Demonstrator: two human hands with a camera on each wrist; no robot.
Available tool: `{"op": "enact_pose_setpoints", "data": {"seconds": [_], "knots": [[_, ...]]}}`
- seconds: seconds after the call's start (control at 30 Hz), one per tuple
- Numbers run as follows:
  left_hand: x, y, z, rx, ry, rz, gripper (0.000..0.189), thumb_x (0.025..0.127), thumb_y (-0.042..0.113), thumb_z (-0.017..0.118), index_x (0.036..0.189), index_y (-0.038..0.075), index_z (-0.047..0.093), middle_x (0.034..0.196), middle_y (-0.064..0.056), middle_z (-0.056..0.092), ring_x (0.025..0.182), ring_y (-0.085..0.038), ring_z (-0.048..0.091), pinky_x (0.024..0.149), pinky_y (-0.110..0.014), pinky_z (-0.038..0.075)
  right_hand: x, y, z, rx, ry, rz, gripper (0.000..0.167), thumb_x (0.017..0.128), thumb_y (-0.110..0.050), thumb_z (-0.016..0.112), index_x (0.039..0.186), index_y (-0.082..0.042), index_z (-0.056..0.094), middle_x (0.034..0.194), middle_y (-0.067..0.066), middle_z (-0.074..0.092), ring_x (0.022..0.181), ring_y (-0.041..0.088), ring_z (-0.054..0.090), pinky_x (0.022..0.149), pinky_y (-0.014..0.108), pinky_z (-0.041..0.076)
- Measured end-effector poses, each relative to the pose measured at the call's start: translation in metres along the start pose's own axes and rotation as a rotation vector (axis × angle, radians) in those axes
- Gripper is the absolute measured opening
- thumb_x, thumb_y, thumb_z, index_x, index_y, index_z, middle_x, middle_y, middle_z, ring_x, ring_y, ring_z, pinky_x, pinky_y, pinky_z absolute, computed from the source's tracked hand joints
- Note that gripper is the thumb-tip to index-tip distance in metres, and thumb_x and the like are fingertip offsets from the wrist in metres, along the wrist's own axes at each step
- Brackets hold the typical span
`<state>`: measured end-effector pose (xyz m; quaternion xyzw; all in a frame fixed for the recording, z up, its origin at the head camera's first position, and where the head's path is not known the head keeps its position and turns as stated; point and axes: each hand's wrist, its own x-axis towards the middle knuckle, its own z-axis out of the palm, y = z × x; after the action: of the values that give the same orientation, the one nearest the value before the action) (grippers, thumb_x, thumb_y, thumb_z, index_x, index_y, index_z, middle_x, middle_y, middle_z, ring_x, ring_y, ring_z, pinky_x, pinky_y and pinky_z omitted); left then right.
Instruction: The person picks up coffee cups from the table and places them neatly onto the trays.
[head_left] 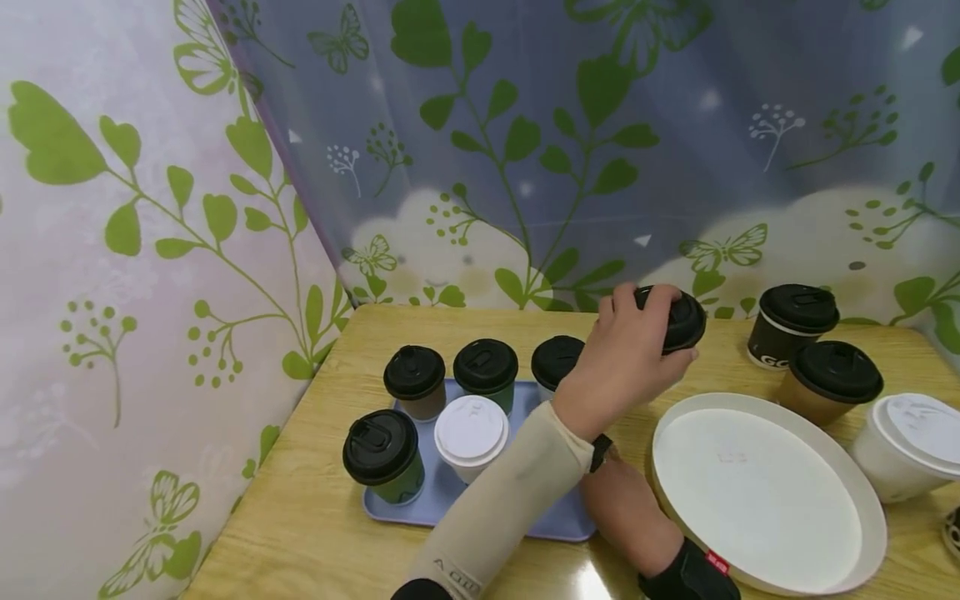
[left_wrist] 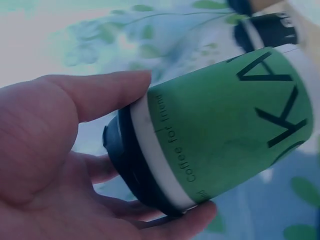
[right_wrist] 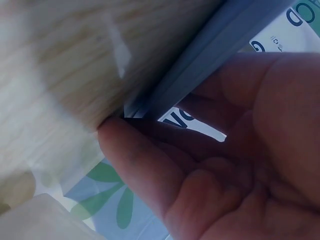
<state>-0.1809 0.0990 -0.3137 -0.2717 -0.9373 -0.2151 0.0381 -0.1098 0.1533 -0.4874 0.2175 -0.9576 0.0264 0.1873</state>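
Note:
My left hand (head_left: 626, 354) reaches over the right arm and holds a takeaway coffee cup by its black lid (head_left: 684, 321). In the left wrist view the cup's green body (left_wrist: 225, 120) lies tilted, with the thumb and fingers around its lid end. Below, my right hand (head_left: 630, 508) is at the right side of a blue-purple tray (head_left: 562, 527), partly hidden by the left wrist. The right wrist view shows its thumb and fingers pinching the tray's rim (right_wrist: 200, 65). Several lidded cups stand on this tray, among them a white-lidded cup (head_left: 471, 433) and a green one (head_left: 382, 454).
Right of the blue-purple tray lies a round white tray (head_left: 757, 492). Beyond its rim stand a black cup (head_left: 791, 325), a brown cup (head_left: 828, 383) and a white cup (head_left: 911, 446). A patterned curtain (head_left: 480, 167) hangs behind the wooden table (head_left: 285, 508).

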Motion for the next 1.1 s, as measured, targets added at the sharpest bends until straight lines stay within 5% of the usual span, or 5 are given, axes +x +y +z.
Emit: {"op": "enact_pose_setpoints", "data": {"seconds": [0.17, 0.37, 0.5, 0.63, 1.1], "knots": [[-0.039, -0.010, -0.020, -0.066, 0.046, 0.077, 0.065, 0.100, 0.043, 0.068, 0.154, 0.021, 0.040, 0.158, -0.017, 0.034, 0.144, -0.031, 0.038, 0.105, -0.040, 0.048, 0.000, 0.000, 0.000, -0.108, 0.001, -0.046, 0.013, 0.077, 0.006, 0.073, 0.067, 0.003, 0.065, 0.093, 0.021, 0.066, 0.088, 0.033, 0.068, 0.061, 0.036, 0.057], [-0.074, -0.028, -0.037, -0.155, 0.010, 0.052, 0.064, 0.099, 0.039, 0.071, 0.153, 0.023, 0.042, 0.160, -0.016, 0.032, 0.147, -0.031, 0.034, 0.105, -0.047, 0.048, 0.000, 0.001, 0.003, -0.065, 0.163, -0.063, 0.025, 0.080, 0.008, 0.073, 0.104, 0.008, 0.068, 0.097, 0.025, 0.064, 0.077, 0.032, 0.066, 0.055, 0.036, 0.053], [-0.089, -0.041, -0.046, -0.145, 0.006, 0.013, 0.064, 0.098, 0.038, 0.072, 0.152, 0.021, 0.042, 0.158, -0.016, 0.034, 0.146, -0.032, 0.036, 0.105, -0.049, 0.047, 0.002, 0.000, 0.000, -0.003, 0.086, -0.014, 0.020, 0.085, 0.009, 0.070, 0.105, 0.009, 0.072, 0.097, 0.029, 0.065, 0.077, 0.034, 0.066, 0.051, 0.038, 0.054], [-0.098, -0.053, -0.052, -0.127, -0.028, -0.018, 0.064, 0.098, 0.035, 0.073, 0.152, 0.017, 0.043, 0.154, -0.017, 0.038, 0.142, -0.034, 0.040, 0.104, -0.050, 0.047, 0.005, 0.000, -0.002, 0.023, -0.014, 0.032, 0.018, 0.088, 0.009, 0.068, 0.105, 0.010, 0.072, 0.100, 0.031, 0.064, 0.085, 0.037, 0.068, 0.058, 0.042, 0.057], [-0.098, -0.066, -0.047, -0.039, -0.265, -0.054, 0.069, 0.094, 0.029, 0.077, 0.151, 0.012, 0.043, 0.143, -0.018, 0.043, 0.126, -0.034, 0.051, 0.100, -0.042, 0.049, 0.006, 0.001, -0.007, 0.082, -0.080, 0.068, 0.016, 0.086, 0.008, 0.069, 0.102, 0.009, 0.072, 0.100, 0.029, 0.063, 0.070, 0.033, 0.066, 0.053, 0.042, 0.056]]}}
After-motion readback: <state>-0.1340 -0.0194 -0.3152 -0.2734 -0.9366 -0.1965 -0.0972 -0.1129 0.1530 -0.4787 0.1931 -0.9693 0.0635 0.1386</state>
